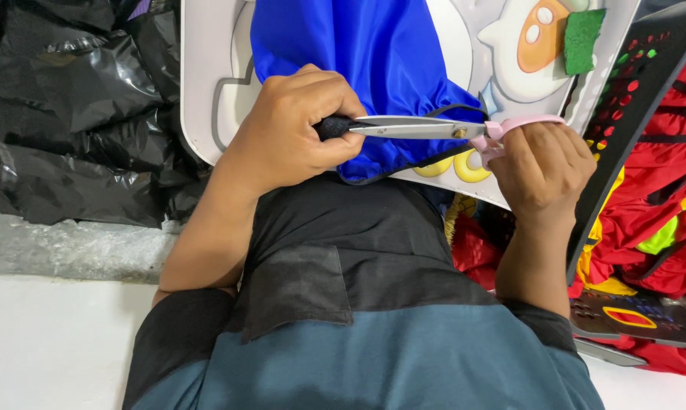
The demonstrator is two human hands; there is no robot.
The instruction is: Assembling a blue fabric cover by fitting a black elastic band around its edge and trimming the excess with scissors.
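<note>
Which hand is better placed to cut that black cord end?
Right, likely. The right hand holds the pink-handled scissors, blade tips touching the black cord. The left hand is busy pinching that cord over the blue fabric.

To your left lies a heap of crumpled black plastic sheeting above a strip of clear bubble wrap. To your right sits a pile of red fabric with yellow patches, and a small green sponge square rests on a white cartoon-printed board.
</note>
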